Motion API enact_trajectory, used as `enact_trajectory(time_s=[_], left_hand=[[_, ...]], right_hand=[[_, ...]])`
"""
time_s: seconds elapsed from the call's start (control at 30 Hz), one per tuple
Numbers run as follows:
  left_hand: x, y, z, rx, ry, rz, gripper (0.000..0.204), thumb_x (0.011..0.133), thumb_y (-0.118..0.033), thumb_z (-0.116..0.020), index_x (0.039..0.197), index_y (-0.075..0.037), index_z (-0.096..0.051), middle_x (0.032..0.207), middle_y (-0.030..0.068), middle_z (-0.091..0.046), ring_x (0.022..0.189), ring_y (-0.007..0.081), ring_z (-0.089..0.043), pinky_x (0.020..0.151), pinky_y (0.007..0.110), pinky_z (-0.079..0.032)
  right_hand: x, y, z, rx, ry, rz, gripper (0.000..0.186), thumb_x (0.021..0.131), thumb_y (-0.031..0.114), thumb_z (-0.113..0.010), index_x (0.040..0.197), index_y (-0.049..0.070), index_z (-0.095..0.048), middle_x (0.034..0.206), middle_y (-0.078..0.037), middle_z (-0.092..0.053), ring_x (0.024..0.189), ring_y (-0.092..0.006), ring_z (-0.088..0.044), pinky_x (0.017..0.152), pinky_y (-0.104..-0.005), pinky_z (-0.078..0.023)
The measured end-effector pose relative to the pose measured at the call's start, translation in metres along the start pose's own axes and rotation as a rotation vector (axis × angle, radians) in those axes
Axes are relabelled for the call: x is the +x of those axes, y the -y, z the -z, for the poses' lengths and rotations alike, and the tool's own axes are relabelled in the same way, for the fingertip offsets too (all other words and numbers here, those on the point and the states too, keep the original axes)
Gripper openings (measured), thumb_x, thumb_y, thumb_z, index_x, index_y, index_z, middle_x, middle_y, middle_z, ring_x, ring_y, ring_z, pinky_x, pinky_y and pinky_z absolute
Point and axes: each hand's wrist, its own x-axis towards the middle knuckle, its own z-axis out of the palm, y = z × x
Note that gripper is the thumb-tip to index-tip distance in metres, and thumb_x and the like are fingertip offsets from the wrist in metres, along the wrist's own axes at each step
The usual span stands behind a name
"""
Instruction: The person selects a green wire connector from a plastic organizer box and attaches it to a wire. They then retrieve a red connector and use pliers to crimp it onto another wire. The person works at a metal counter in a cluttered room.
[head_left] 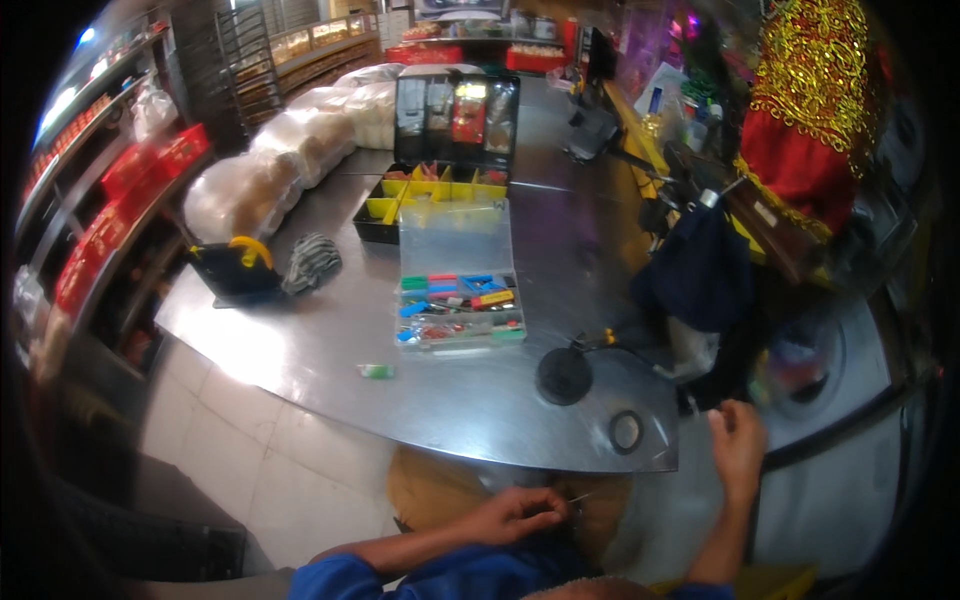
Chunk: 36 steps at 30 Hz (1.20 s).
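My left hand [535,512] is low at bottom centre, below the edge of the steel table [480,420], pinched on a thin wire-like piece [580,498]. My right hand [732,435] is beside the table's right corner, fingers closed at something small that I cannot make out. Nearest on the table lie a roll of tape [627,432] and a black round base [564,376] with a cord. A small green item [377,371] lies left of them. Farther back sit an open clear case [455,250] of small coloured parts and a black organiser [380,226] with yellow compartments.
Bagged goods [240,200] line the table's back left, near a grey cloth [310,265] and a black pouch [225,275]. A stand [660,180] and hanging dark cloth [690,270] crowd the right. Shelves with red boxes [120,210] stand left.
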Motion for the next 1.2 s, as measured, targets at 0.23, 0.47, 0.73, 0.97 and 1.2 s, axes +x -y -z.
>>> enact_trajectory(time_s=[0.23, 0.47, 0.73, 0.97, 1.2], left_hand=[[0.026, -0.059, 0.004, 0.171, 0.002, -0.074, 0.019, 0.101, -0.017, -0.057, 0.112, -0.002, -0.063, 0.098, 0.0067, -0.068, 0.091, 0.0139, -0.063, 0.079, 0.033, -0.05], [-0.019, -0.044, 0.037, -0.063, -0.108, 0.099, 0.014, 0.101, -0.013, -0.059, 0.108, -0.002, -0.064, 0.097, 0.0024, -0.066, 0.088, 0.0096, -0.059, 0.078, 0.026, -0.047], [0.007, -0.078, 0.025, 0.155, -0.076, 0.067, 0.015, 0.1, -0.014, -0.061, 0.106, -0.002, -0.067, 0.092, 0.0023, -0.068, 0.084, 0.0082, -0.059, 0.074, 0.025, -0.047], [-0.012, -0.073, 0.047, -0.081, -0.062, 0.199, 0.014, 0.1, -0.013, -0.061, 0.107, -0.002, -0.067, 0.096, 0.0006, -0.067, 0.087, 0.0065, -0.058, 0.076, 0.024, -0.046], [0.007, -0.069, 0.033, 0.003, -0.015, 0.173, 0.016, 0.101, -0.017, -0.06, 0.106, -0.002, -0.065, 0.09, 0.0015, -0.065, 0.075, 0.0065, -0.055, 0.069, 0.024, -0.048]], right_hand=[[-0.032, 0.11, 0.009, 0.636, 0.725, 0.216, 0.026, 0.079, 0.012, -0.08, 0.101, 0.002, -0.071, 0.085, -0.008, -0.069, 0.076, -0.0196, -0.067, 0.062, -0.0293, -0.051], [0.019, -0.003, 0.012, 0.093, 0.22, 0.117, 0.015, 0.08, 0.005, -0.073, 0.095, 0.002, -0.071, 0.098, -0.014, -0.068, 0.084, -0.0267, -0.067, 0.071, -0.0343, -0.053], [-0.028, 0.128, 0.008, 0.745, 0.918, 0.184, 0.023, 0.084, 0.01, -0.077, 0.105, 0.001, -0.071, 0.098, -0.008, -0.069, 0.071, -0.0143, -0.064, 0.061, -0.0276, -0.051], [0.014, 0.009, 0.012, 0.304, 0.478, -0.027, 0.011, 0.087, 0.008, -0.072, 0.094, 0.0, -0.072, 0.084, -0.009, -0.068, 0.063, -0.0151, -0.063, 0.056, -0.03, -0.049], [-0.015, 0.101, 0.015, 0.688, 0.548, 0.005, 0.036, 0.084, 0.012, -0.076, 0.117, 0.002, -0.067, 0.104, -0.012, -0.07, 0.07, -0.0183, -0.067, 0.059, -0.0296, -0.051]])
